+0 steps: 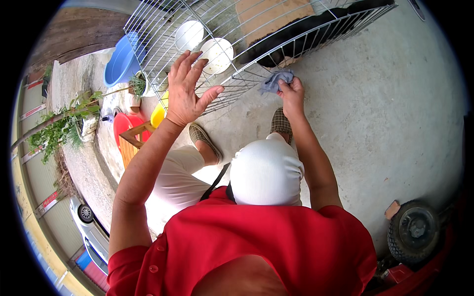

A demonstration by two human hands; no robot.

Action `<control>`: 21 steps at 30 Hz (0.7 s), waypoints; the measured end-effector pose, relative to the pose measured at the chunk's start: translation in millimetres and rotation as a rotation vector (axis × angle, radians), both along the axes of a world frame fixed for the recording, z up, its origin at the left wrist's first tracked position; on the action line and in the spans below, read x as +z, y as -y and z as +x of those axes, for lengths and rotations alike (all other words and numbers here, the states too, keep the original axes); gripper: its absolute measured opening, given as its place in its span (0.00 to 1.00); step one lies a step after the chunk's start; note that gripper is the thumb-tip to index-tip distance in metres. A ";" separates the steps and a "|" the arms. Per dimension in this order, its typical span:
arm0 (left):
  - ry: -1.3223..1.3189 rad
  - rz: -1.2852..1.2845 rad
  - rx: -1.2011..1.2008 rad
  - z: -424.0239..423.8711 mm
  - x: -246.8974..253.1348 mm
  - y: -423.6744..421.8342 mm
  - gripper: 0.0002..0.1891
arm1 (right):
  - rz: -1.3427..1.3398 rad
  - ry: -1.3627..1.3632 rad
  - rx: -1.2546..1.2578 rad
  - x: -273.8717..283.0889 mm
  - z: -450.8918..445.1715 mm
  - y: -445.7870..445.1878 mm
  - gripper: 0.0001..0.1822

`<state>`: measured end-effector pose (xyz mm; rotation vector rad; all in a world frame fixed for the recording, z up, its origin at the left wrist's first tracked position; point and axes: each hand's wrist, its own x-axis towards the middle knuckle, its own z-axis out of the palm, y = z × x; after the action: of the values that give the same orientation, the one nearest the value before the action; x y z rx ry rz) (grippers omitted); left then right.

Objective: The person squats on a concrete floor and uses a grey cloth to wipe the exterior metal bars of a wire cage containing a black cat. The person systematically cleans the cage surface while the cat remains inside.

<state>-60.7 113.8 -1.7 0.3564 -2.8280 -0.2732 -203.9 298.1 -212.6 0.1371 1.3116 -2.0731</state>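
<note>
A metal wire cage (255, 66) stands in front of me. My left hand (189, 87) is raised at its near left part, fingers spread, holding nothing; whether it touches the wires I cannot tell. My right hand (292, 92) grips a grey-blue cloth (276, 81) close to the cage's near side. A black furry animal (296, 40) lies inside along that side, beside a piece of cardboard (272, 18). Past my left fingers are a white bowl (189, 36) and a second white bowl (217, 55) with small bits in it.
To the left are a blue plastic tub (120, 63), potted plants, a red plastic basin (124, 124), a yellow object (158, 114) and a wooden stool (135, 138). A tyred wheel (414, 231) and a brick piece (392, 209) are at the lower right on the concrete floor (389, 111).
</note>
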 end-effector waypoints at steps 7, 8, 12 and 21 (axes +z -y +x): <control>-0.020 -0.014 -0.004 0.7 -2.7 1.9 0.35 | 0.148 -0.257 -0.096 8.6 7.4 10.1 0.17; -0.018 -0.015 -0.007 -0.2 -2.3 2.0 0.34 | 0.162 -0.285 -0.114 4.1 7.9 11.2 0.17; -0.026 -0.019 -0.009 0.1 -3.6 1.8 0.34 | 0.187 -0.324 -0.117 -2.2 10.6 13.6 0.16; 0.006 -0.002 -0.004 -0.3 -0.5 0.9 0.33 | 0.172 -0.213 -0.082 -10.6 6.6 24.2 0.08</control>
<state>-61.0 112.9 -2.2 0.3510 -2.8351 -0.2702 -197.3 273.9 -223.2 0.0460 1.6380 -2.0858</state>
